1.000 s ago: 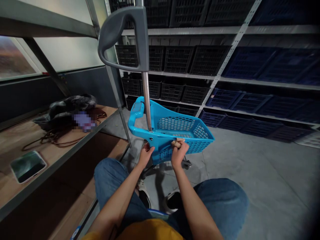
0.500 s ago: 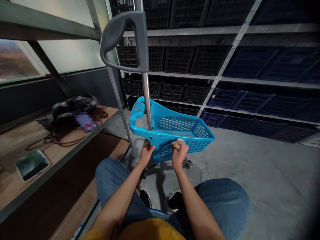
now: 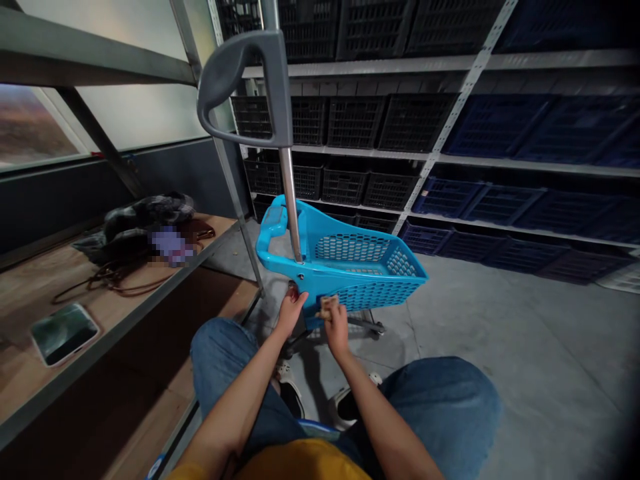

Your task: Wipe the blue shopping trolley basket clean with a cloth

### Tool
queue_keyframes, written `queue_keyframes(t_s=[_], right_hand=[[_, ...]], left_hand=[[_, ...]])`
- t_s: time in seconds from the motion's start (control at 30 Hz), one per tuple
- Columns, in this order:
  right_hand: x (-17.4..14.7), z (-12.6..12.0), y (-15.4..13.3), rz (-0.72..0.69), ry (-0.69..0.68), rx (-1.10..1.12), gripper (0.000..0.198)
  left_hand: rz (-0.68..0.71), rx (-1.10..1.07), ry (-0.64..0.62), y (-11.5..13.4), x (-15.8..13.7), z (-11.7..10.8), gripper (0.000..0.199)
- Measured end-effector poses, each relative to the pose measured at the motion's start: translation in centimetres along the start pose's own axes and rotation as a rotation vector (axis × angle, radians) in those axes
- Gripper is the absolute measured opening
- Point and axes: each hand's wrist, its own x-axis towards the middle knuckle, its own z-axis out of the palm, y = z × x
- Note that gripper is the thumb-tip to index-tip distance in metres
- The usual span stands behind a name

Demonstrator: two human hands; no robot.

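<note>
A small blue shopping cart (image 3: 360, 257) with perforated sides stands in front of me. A metal pole (image 3: 291, 207) with a grey loop handle (image 3: 280, 87) rises at its near left end. My left hand (image 3: 290, 313) grips the cart's lower left edge, thumb on the blue plastic and fingers partly hidden behind it. My right hand (image 3: 337, 325) is closed around a crumpled beige cloth (image 3: 329, 307), which lies against the near side panel, close to the left hand.
At left, a wooden shelf (image 3: 30, 280) holds a phone (image 3: 65, 335), dark patterned fabric (image 3: 150, 217) and a brown cord. Racks with black crates (image 3: 355, 122) and dark blue crates (image 3: 500, 123) line the back. My knees flank the cart's near side above the grey floor (image 3: 450, 313).
My right hand has slid the cloth left and slightly down along the cart's side, closer to my left hand. The left hand keeps its hold.
</note>
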Motion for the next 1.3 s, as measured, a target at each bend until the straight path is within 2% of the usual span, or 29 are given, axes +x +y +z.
queue_keyframes(t_s=[0.13, 0.2, 0.27, 0.37, 0.43, 0.5, 0.53, 0.6, 0.73, 0.8, 0.87, 1.0, 1.07, 1.13, 1.3], right_hand=[[5.9, -4.7, -0.7, 0.130, 0.447, -0.039, 0.023], [7.0, -5.6, -0.9, 0.169, 0.568, -0.057, 0.021], [6.0, -4.6, -0.9, 0.164, 0.511, -0.059, 0.021], [1.5, -0.9, -1.0, 0.066, 0.182, -0.030, 0.029], [-1.4, 1.2, -1.1, 0.005, 0.023, -0.003, 0.033], [-2.6, 2.0, -1.1, -0.024, -0.065, 0.006, 0.035], [-2.4, 1.7, -1.2, -0.026, -0.073, 0.006, 0.035], [-0.4, 0.1, -1.4, 0.001, 0.004, 0.000, 0.032], [5.3, -3.8, -1.9, 0.097, 0.347, -0.017, 0.020], [6.1, -3.9, -1.9, 0.116, 0.429, -0.031, 0.018], [4.4, -2.5, -1.5, 0.105, 0.355, -0.038, 0.021], [-2.1, 1.9, -0.4, 0.012, -0.049, 0.020, 0.035], [-3.7, 2.9, -0.5, 0.009, -0.125, 0.044, 0.036], [-2.8, 2.4, -1.6, 0.031, -0.057, 0.052, 0.032], [4.5, -1.2, -5.4, 0.051, 0.234, 0.038, 0.016]], left_hand=[[-0.004, -0.017, -0.011, -0.2, 0.0, 0.0, 0.045], [-0.006, -0.028, -0.011, -0.3, -0.1, 0.2, 0.047], [-0.007, -0.034, -0.004, -0.2, -0.1, 0.5, 0.048], [-0.002, -0.019, -0.010, 0.0, -0.3, 0.7, 0.044], [0.002, -0.017, -0.024, 0.2, -0.3, 0.6, 0.041], [0.006, -0.016, -0.031, 0.3, -0.3, 0.5, 0.041], [0.007, -0.009, -0.032, 0.3, -0.3, 0.4, 0.042], [0.010, 0.008, -0.023, 0.3, -0.2, 0.3, 0.043], [-0.009, -0.009, 0.002, -0.1, -0.1, 0.3, 0.048], [-0.021, -0.019, 0.005, -0.2, -0.1, 0.4, 0.050], [-0.014, -0.019, 0.005, -0.2, -0.2, 0.5, 0.049], [-0.001, -0.021, -0.008, 0.1, -0.3, 0.5, 0.043], [-0.003, -0.030, -0.017, 0.2, -0.3, 0.4, 0.042], [0.003, -0.023, -0.017, 0.3, -0.3, 0.3, 0.042], [0.004, 0.042, 0.009, 0.3, -0.3, 0.2, 0.045]])
